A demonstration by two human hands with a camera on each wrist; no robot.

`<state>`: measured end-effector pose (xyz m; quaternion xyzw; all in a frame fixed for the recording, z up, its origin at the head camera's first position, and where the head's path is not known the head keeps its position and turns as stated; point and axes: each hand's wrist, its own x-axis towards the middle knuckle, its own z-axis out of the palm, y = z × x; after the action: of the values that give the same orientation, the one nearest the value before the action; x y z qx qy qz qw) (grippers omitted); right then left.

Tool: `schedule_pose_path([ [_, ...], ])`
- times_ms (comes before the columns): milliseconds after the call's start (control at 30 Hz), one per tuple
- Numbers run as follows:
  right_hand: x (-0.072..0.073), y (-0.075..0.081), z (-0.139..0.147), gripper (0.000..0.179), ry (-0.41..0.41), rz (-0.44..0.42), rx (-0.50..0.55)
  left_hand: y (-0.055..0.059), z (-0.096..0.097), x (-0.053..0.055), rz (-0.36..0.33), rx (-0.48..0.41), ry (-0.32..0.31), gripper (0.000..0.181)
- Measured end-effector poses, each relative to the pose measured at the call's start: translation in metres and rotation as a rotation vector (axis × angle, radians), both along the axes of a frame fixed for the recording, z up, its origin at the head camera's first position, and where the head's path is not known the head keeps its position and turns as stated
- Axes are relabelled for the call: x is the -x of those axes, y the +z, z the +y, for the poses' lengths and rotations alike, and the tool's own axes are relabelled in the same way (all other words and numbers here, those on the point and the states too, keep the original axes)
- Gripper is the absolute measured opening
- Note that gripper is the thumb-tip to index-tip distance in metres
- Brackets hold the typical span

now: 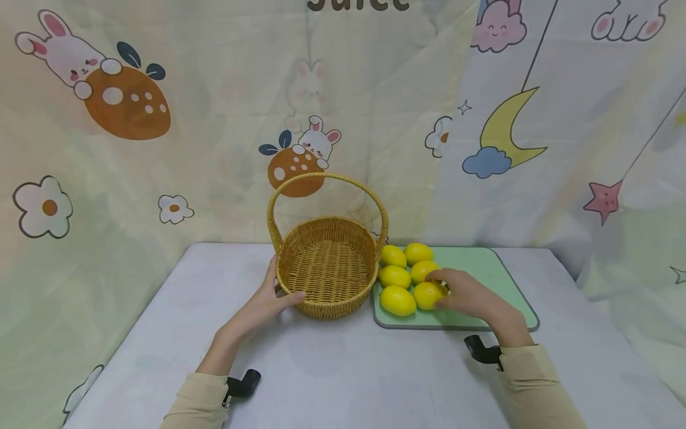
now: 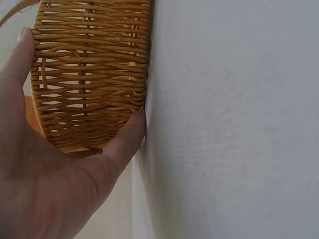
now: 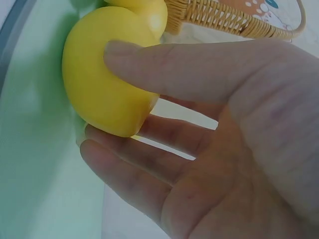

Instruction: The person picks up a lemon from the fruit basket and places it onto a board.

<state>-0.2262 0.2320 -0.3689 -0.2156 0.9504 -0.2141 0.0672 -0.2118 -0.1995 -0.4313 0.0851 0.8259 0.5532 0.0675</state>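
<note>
A tan wicker basket (image 1: pixel 329 310) with a tall arched handle stands on the table, and nothing lies inside it. My left hand (image 1: pixel 266 300) grips its left side, thumb toward the front and fingers round the back. In the left wrist view, the thumb presses low on the woven wall (image 2: pixel 89 74). My right hand (image 1: pixel 474 296) pinches the nearest right lemon (image 1: pixel 427 296) of a cluster on a light green cutting board (image 1: pixel 501 289). The right wrist view shows the thumb on top of this lemon (image 3: pixel 94 64), with other fingers along its far side.
Several other yellow lemons (image 1: pixel 398 301) sit close together on the board's left part, right beside the basket. A white table (image 1: pixel 332 369) carries everything. Behind it hangs a patterned cloth (image 1: pixel 225 119) with bunnies and flowers.
</note>
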Motion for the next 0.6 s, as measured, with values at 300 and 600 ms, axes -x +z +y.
schedule_pose_path([
  [300, 0.002, 0.000, 0.008, 0.049, 0.001, -0.019, 0.021, 0.000, 0.002, 0.001, -0.010, 0.006, 0.006, 0.112],
  [600, 0.005, 0.000, 0.021, 0.050, 0.011, -0.022, 0.060, 0.001, -0.001, 0.002, 0.001, 0.024, -0.001, 0.111],
])
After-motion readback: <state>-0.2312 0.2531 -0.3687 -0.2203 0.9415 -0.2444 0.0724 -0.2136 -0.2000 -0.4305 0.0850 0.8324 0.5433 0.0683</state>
